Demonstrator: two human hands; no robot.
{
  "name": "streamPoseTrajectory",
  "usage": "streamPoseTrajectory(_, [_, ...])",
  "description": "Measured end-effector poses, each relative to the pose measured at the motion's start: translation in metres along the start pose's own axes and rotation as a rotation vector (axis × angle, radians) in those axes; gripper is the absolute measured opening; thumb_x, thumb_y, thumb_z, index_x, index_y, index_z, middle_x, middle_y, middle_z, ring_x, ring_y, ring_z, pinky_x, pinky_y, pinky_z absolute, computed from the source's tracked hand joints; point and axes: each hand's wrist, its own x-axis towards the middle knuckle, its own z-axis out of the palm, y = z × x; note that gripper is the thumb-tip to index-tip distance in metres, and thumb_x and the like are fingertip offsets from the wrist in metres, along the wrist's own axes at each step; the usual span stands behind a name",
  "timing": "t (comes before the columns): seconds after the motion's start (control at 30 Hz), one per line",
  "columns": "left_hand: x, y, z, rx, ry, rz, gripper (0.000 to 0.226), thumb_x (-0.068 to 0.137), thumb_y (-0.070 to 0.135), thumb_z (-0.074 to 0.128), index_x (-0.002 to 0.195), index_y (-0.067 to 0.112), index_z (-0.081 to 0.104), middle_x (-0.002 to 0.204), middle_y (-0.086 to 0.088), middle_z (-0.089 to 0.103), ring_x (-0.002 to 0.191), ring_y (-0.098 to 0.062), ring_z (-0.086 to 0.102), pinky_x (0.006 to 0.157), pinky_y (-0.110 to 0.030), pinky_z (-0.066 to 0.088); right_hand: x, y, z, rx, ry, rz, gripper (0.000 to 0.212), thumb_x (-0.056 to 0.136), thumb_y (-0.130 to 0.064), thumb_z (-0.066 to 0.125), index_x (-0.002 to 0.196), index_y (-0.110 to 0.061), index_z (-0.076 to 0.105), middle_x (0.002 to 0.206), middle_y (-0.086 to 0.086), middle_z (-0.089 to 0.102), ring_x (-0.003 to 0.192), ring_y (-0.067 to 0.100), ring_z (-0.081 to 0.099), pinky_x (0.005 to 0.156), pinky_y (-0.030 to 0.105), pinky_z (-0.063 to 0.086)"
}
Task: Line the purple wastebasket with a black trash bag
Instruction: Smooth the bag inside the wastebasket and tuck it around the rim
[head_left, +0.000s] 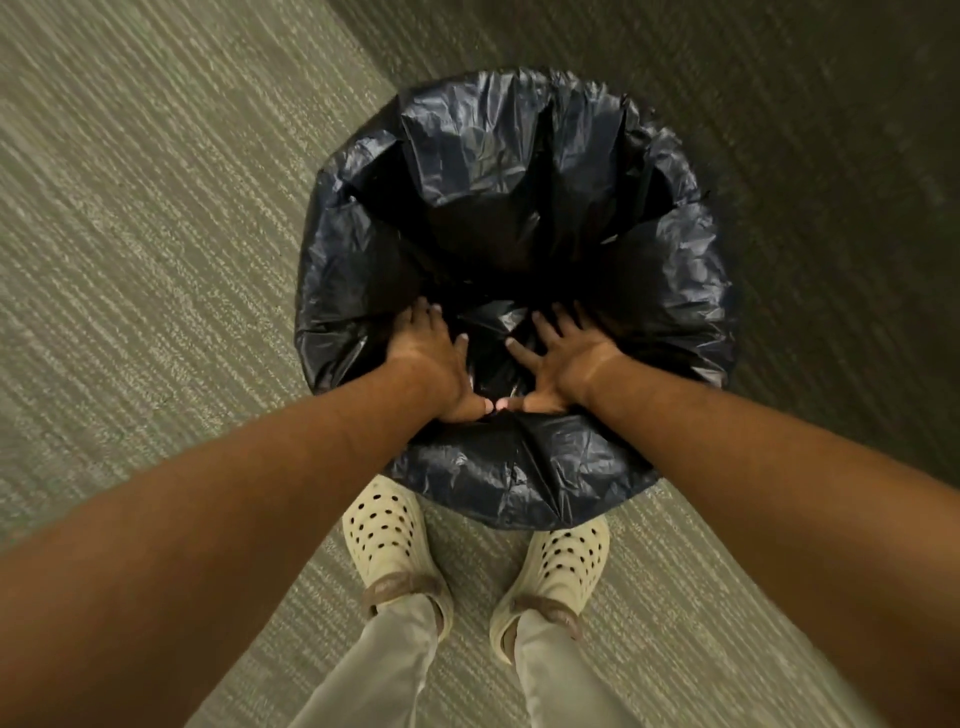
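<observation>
black trash bag (519, 208), carpet (156, 208), perhaps clogs (387, 530)

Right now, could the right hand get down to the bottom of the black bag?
Probably yes: the right hand already rests on the black bag at its open mouth, with nothing visibly in the way below.

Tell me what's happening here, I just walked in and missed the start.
A person stands over a bin draped in a black trash bag. The left hand and right hand press flat, fingers spread, into the bag's opening at the near rim. The bag covers the rim all round; no purple shows.
</observation>
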Motion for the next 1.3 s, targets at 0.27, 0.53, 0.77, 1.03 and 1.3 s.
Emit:
streamPoseTrajectory(0.27, [-0.068, -0.025, -0.018, -0.130, 0.622, 0.163, 0.045, 0.085, 0.040, 0.050, 0.121, 0.013, 0.056, 0.123, -0.015, 0.053, 0.111, -0.032, 0.050, 0.090, -0.043, 0.040, -0.066, 0.001, -0.040, 0.158, 0.774, -0.019, 0.042, 0.085, -0.043, 0.051, 0.116, -0.016, 0.060, 0.114, 0.014, 0.063, 0.108, 0.033, 0.055, 0.087, 0.042, 0.043])
streamPoseTrajectory(0.53, [-0.083, -0.078, -0.039, -0.559, 1.067, -0.256, 0.039, 0.086, 0.018, 0.056, 0.124, 0.008, 0.050, 0.124, -0.019, 0.048, 0.108, -0.033, 0.046, 0.086, -0.043, 0.042, -0.099, 0.037, -0.092, 0.366, 1.322, 0.244, 0.042, 0.089, -0.031, 0.048, 0.127, -0.015, 0.054, 0.117, 0.011, 0.055, 0.104, 0.031, 0.050, 0.082, 0.043, 0.036])
streamPoseTrajectory(0.77, [-0.056, -0.097, -0.037, -0.983, 0.863, -0.144, 0.040, 0.102, 0.014, 0.034, 0.141, 0.006, 0.041, 0.129, -0.023, 0.052, 0.118, -0.034, 0.049, 0.099, -0.041, 0.039, -0.071, 0.081, -0.115, 0.714, 0.934, 0.172, 0.040, 0.102, -0.036, 0.030, 0.120, -0.008, 0.052, 0.120, 0.023, 0.057, 0.112, 0.042, 0.051, 0.087, 0.044, 0.040])
streamPoseTrajectory(1.03, [-0.049, -0.105, -0.034, -1.231, 0.807, -0.084, 0.022, 0.103, 0.025, 0.032, 0.102, 0.013, 0.051, 0.089, 0.000, 0.053, 0.076, -0.010, 0.048, 0.065, -0.018, 0.033, -0.061, 0.091, -0.118, 0.795, 0.890, 0.247, 0.063, 0.096, -0.059, 0.016, 0.102, -0.014, 0.059, 0.115, 0.025, 0.062, 0.107, 0.046, 0.055, 0.083, 0.043, 0.039])
streamPoseTrajectory(1.3, [-0.040, -0.101, -0.033, -1.211, 0.784, -0.145, 0.033, 0.104, 0.037, 0.027, 0.102, 0.010, 0.047, 0.083, 0.001, 0.049, 0.073, -0.011, 0.047, 0.061, -0.025, 0.033, -0.057, 0.093, -0.112, 0.861, 0.872, 0.299, 0.063, 0.090, -0.070, 0.020, 0.094, -0.018, 0.055, 0.107, 0.017, 0.060, 0.100, 0.041, 0.056, 0.075, 0.039, 0.036])
